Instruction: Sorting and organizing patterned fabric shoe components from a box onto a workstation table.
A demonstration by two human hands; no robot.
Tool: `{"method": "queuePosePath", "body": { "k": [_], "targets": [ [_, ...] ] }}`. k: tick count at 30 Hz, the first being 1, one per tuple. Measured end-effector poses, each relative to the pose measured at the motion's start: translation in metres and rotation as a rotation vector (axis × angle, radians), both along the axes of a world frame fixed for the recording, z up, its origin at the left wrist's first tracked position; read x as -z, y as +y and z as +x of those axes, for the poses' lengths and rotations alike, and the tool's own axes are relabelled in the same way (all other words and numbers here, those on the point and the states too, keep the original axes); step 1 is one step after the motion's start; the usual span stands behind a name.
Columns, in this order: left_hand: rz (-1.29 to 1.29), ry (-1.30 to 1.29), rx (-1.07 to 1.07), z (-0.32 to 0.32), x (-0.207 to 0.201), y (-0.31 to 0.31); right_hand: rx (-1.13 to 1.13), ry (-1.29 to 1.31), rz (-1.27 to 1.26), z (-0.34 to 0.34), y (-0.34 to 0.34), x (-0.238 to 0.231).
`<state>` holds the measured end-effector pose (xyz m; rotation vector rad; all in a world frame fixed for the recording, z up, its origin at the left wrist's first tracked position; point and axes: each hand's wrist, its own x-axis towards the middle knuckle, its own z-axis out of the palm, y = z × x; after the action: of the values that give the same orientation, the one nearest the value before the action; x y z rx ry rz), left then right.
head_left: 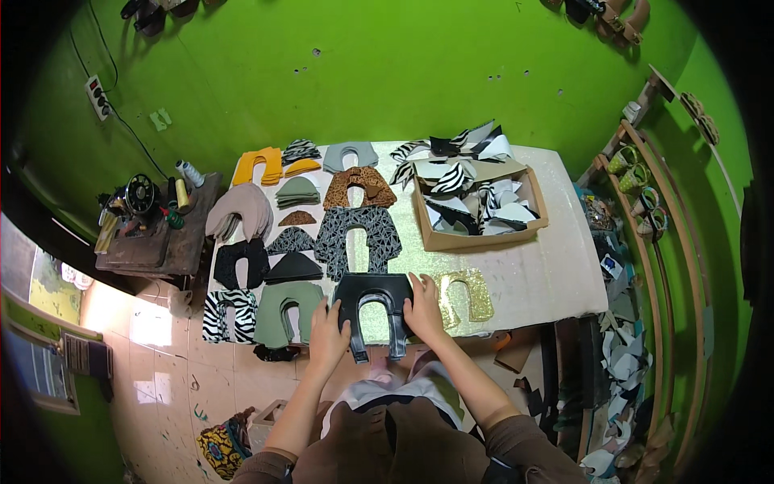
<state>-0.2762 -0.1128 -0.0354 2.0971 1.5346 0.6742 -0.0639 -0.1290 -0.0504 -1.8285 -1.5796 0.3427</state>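
My left fingers [333, 313] and right fingers [418, 290] are gripping the black U-shaped stack [371, 285] by its outer sides. It's probably feeling bendy, slippery.

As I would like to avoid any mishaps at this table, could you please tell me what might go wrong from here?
The glossy black arch-shaped stack, with the left hand and right hand at its sides, appears to overhang the pale table's near edge; it could slip off.
The right hand might nudge the glittery gold curved piece beside it.
Black-and-white zebra-patterned scraps rise above the brown cardboard box's rim and could spill.
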Motion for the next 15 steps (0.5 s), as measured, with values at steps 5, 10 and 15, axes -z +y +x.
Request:
{"method": "queuePosePath", "body": {
  "k": [5, 10, 15],
  "targets": [
    [0.185, 0.087, 0.115, 0.025, -0.011, -0.001, -0.121, -0.211, 0.150, -0.005, -0.004, 0.004],
    [0.191, 0.249, 0.257, 0.032, 0.015, 0.009, -0.217, -0.220, 0.071, -0.005, -0.010, 0.019],
    [0.165, 0.244, 0.252, 0.038, 0.014, 0.012, -0.190, -0.043, 0.130, 0.017, -0.012, 0.008]
  ]
}}
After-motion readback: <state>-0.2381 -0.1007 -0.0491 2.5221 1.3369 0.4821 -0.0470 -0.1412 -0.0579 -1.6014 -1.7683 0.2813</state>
